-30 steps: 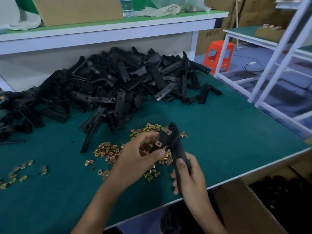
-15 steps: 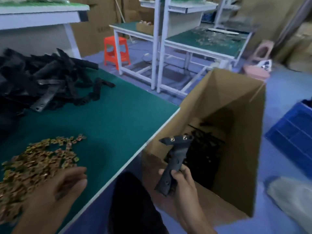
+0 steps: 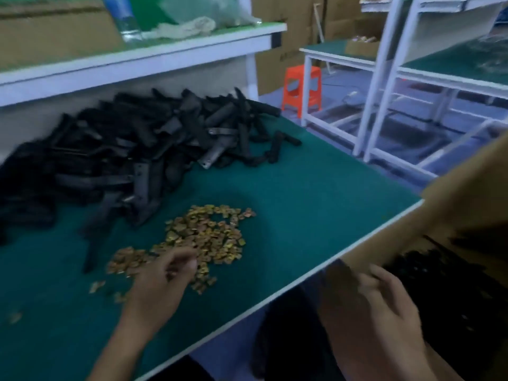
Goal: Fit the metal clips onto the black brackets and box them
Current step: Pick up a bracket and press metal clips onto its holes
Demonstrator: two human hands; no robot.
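A heap of black brackets (image 3: 143,149) lies at the back left of the green table (image 3: 316,204). In front of it spreads a pile of small gold metal clips (image 3: 209,235). My left hand (image 3: 162,284) hovers at the pile's near edge with its fingers bent down onto the clips; blur hides whether it pinches one. My right hand (image 3: 384,312) hangs off the table's right edge, fingers spread and empty, beside the cardboard box (image 3: 464,193). Finished black brackets (image 3: 453,284) lie dark inside the box.
A white shelf (image 3: 137,61) with a bottle, a cloth and cartons runs above the bracket heap. An orange stool (image 3: 302,89) and white-framed benches (image 3: 384,86) stand to the right, beyond the table's edge. Loose clips (image 3: 96,287) are scattered at the front left.
My right hand has let go of the clipped bracket it held over the box and is empty now. The view swung back left to the table, and my left hand's fingers dropped onto the clips.
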